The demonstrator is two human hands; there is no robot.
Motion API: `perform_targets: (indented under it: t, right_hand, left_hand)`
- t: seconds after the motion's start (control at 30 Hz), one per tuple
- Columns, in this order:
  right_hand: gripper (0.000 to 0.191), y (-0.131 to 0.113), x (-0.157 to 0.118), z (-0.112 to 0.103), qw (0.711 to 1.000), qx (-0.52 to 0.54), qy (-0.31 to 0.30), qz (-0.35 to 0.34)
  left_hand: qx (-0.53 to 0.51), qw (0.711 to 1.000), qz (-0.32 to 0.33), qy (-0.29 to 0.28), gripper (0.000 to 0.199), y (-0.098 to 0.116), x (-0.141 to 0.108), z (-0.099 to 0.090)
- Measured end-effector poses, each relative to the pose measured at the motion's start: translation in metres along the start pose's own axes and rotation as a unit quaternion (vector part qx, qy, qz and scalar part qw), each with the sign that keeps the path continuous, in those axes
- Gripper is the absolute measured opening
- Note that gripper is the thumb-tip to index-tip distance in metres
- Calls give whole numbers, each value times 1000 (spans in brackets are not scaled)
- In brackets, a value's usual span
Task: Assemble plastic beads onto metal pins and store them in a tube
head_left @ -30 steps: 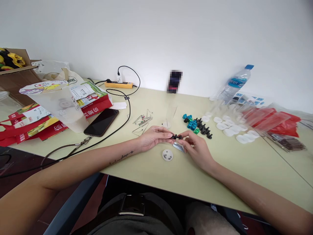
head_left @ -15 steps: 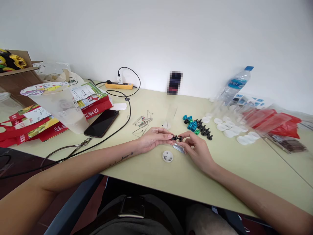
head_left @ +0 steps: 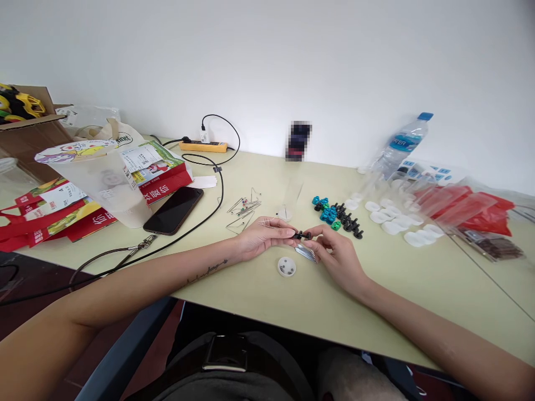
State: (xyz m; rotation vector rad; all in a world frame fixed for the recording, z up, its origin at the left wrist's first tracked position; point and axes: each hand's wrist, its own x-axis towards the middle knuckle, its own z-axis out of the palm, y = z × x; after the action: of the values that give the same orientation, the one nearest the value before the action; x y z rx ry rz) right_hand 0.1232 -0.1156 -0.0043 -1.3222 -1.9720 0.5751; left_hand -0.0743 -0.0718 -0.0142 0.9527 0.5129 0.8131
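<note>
A small black spool-shaped part (head_left: pixel 301 235) is held between both hands. My left hand (head_left: pixel 263 238) is closed on its left end, and a thin bent wire (head_left: pixel 267 224) sticks out over these fingers. The fingertips of my right hand (head_left: pixel 334 253) pinch the part's right end. Just below the fingers lies a row of thin silver rods (head_left: pixel 305 253), close to my right thumb. A round white dish (head_left: pixel 286 267) with several tiny metal pieces stands nearer to me. Beyond my left hand are several bent wires (head_left: pixel 244 207) with small coloured ends.
Blue and green parts (head_left: pixel 329 214) and black parts (head_left: pixel 351 223) lie right of centre, beside white discs (head_left: pixel 393 217). A water bottle (head_left: pixel 403 146) leans at the back. To the left are a phone (head_left: pixel 173 210), a plastic cup (head_left: pixel 104 184), a power strip (head_left: pixel 203 147) and a black cable (head_left: pixel 223 195).
Both hands stay nearly in place. The fingers of my right hand have shifted very slightly at the end of the black part.
</note>
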Motion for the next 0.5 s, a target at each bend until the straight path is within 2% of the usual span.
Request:
perform_targets:
  t: [0.1, 0.23, 0.33, 0.43, 0.5]
  right_hand:
    - [31, -1, 1, -1, 1000, -10, -20, -6]
    - [19, 0, 0, 0, 1000, -8, 4, -2]
    - [20, 0, 0, 0, 1000, -4, 7, -3]
    - [31, -1, 0, -1, 1000, -6, -19, -8]
    - [31, 0, 0, -1, 1000, -8, -22, -11]
  left_hand:
    - [8, 1000, -7, -9, 29, 1, 0, 0]
    - [9, 1000, -1, -8, 28, 1, 0, 0]
    - [8, 1000, -1, -7, 27, 1, -1, 0]
    - [11, 1000, -8, -13, 28, 2, -1, 0]
    - [15, 1000, -9, -14, 29, 2, 0, -1]
